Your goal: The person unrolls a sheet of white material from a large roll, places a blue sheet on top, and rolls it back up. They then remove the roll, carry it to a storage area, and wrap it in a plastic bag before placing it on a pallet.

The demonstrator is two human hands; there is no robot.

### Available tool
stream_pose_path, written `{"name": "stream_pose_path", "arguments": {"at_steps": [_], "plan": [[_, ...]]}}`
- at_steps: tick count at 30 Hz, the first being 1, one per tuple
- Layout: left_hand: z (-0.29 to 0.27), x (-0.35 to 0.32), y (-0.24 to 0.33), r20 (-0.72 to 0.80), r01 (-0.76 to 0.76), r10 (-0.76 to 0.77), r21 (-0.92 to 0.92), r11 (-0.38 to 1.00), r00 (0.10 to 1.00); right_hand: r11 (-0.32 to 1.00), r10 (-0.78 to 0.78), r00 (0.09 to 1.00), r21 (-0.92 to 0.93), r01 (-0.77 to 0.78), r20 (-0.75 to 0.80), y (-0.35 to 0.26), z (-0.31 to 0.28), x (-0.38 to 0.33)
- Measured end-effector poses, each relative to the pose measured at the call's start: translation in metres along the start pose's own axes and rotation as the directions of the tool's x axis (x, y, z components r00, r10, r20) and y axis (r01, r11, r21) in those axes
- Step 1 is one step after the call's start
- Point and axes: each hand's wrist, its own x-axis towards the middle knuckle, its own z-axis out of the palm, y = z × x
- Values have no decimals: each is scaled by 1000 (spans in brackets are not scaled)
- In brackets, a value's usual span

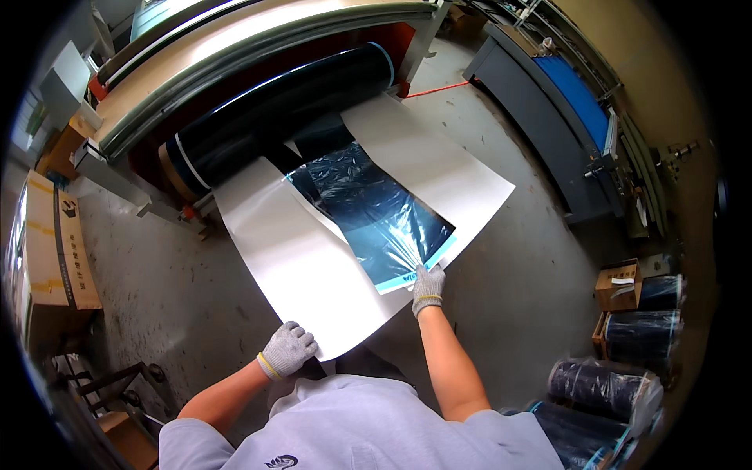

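Note:
A large white sheet [290, 251] stretches from beneath a machine roll toward me. On it lies a strip of glossy dark blue film [376, 204], wrinkled, with a light blue taped band along its near edge. My right hand [428, 287], in a grey knit glove with a yellow cuff, pinches that near edge, and creases fan out from the fingers. At the sheet's near left corner, my left hand [288, 350] has its gloved fingers curled at the edge; the thumb is hidden. A big dark roll [290, 110] lies across the far end, above the film.
Behind the roll stands a long machine table [258, 55] with metal legs. A grey bench [540, 117] with a blue top is at the far right. Cardboard boxes [47, 258] stand at the left. Several plastic-wrapped dark rolls [599, 388] lie at the near right. Grey floor [509, 258] surrounds the sheet.

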Motion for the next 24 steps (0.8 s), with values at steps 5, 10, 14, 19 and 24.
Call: {"name": "stream_pose_path", "arguments": {"at_steps": [5,10,14,19,24], "plan": [[1,-9,-1,-41,-42,40,-61,997,998,980,21,998,-198,-33,-62,7,-6,-25],[8,-14,-5,5,-74,75,-87,993,997,917,38,973,-379,-125,-228,26,0,-43],[16,-17,-7,-22,-100,98,-123,987,995,967,248,965,82,-242,-83,42,0,-46],[19,-18,-11,16,-111,114,-146,983,993,974,184,978,150,-169,-95,54,10,-49],[20,-15,-16,36,-147,156,-181,972,987,977,158,985,154,-147,-63,56,8,-50]]}}
